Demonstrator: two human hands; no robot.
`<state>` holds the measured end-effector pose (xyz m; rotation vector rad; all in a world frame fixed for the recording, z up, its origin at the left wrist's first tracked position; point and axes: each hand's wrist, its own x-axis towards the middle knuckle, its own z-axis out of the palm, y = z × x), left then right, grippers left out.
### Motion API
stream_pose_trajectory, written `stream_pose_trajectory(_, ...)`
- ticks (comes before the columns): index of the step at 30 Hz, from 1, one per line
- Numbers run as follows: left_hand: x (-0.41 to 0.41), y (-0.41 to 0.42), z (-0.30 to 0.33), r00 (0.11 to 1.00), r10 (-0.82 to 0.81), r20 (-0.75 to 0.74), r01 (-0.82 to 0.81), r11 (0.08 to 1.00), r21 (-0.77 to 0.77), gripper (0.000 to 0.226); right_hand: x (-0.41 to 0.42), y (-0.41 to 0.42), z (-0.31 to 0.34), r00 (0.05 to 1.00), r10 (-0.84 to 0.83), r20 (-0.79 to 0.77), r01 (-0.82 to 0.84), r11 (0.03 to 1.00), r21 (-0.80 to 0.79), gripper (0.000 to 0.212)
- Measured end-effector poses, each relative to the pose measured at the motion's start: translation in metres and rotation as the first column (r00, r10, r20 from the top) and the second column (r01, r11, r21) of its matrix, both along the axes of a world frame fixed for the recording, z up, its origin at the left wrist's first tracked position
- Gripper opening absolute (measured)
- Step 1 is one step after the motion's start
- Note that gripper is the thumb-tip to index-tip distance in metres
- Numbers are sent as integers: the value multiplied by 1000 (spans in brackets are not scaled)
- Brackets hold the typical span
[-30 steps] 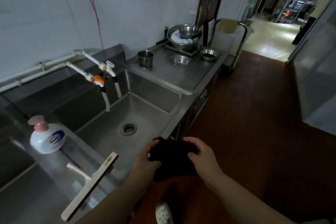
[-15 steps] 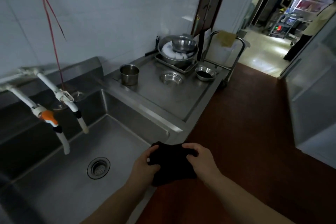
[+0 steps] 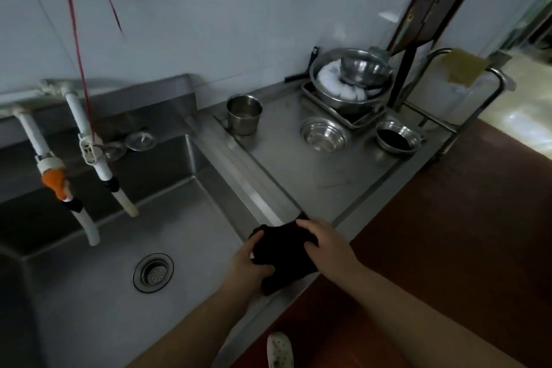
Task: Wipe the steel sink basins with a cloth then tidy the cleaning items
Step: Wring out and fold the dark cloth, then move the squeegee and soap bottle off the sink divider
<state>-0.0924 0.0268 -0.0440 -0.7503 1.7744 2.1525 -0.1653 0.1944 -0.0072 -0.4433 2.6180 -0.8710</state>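
A dark cloth (image 3: 283,251) is bunched between both hands, over the front right corner of the steel sink basin (image 3: 98,287). My left hand (image 3: 249,264) grips its left side with curled fingers. My right hand (image 3: 325,243) holds its right side, fingers curled over the top edge. The basin has a round drain strainer (image 3: 153,272) in its floor. Two white taps (image 3: 98,164) hang over the basin's back, one with an orange fitting (image 3: 56,182).
On the steel drainboard (image 3: 313,176) to the right stand a steel cup (image 3: 244,113), two small steel bowls (image 3: 324,134) and a tray with stacked bowls (image 3: 349,84). A metal trolley (image 3: 466,89) stands beyond. Red-brown floor (image 3: 463,233) lies on the right. A red cord (image 3: 74,36) hangs by the wall.
My view has swung right along the sink and moved closer; the soap bottle and squeegee have left the frame. Both hands keep hold of the cloth, now over the basin's front corner.
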Motion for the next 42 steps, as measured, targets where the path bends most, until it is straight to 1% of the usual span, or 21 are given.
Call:
stream_pose_trajectory(6, -54, 31, -25, 986, 159, 42, -155, 983, -94, 76, -81, 16, -24, 979, 197, 56, -198, 980, 4, 58)
stream_pose_trajectory(8, -65, 36, -36, 976, 203, 76, -192, 972, -131, 75, -102, 15, -36, 964, 251, 84, -253, 967, 13, 60)
stream_pose_trajectory(13, -73, 39, -61, 948, 263, 179, -215, 944, -252, 76, -128, 9, -66, 911, 368, 185, -377, 926, 11, 62)
stream_pose_trajectory(16, -72, 37, -71, 933, 284, 220, -221, 936, -274, 75, -134, 8, -78, 892, 401, 209, -409, 912, -4, 62)
stream_pose_trajectory(19, -72, 35, -75, 919, 305, 248, -254, 942, -219, 74, -139, 6, -82, 893, 413, 181, -423, 906, 23, 61)
stream_pose_trajectory(22, -73, 33, -76, 919, 317, 233, -278, 942, -187, 72, -144, 5, -82, 903, 407, 139, -416, 908, 44, 62)
stream_pose_trajectory(26, -73, 31, -74, 945, 232, 232, -198, 967, -159, 73, -149, 8, -80, 880, 451, 145, -469, 874, 128, 64)
stream_pose_trajectory(29, -70, 25, -67, 931, 284, 231, -263, 958, -119, 65, -152, 3, -77, 893, 449, 40, -449, 876, 176, 56)
stream_pose_trajectory(31, -65, 16, -60, 915, 337, 223, -310, 939, -146, 55, -152, -6, -72, 886, 460, -62, -440, 875, 202, 50)
stream_pose_trajectory(33, -54, 4, -51, 904, 379, 199, -344, 920, -189, 44, -148, -20, -66, 841, 521, -146, -486, 846, 218, 45)
stream_pose_trajectory(36, -29, -19, -33, 871, 462, 170, -421, 878, -229, 33, -137, -52, -57, 736, 642, -215, -608, 766, 208, 41)
stream_pose_trajectory(39, 9, -43, -14, 813, 561, 155, -508, 815, -280, 31, -115, -96, -51, 625, 751, -214, -726, 660, 194, 38)
stream_pose_trajectory(42, 59, -67, 4, 733, 668, 126, -605, 726, -327, 30, -79, -146, -47, 503, 841, -201, -824, 536, 185, 36)
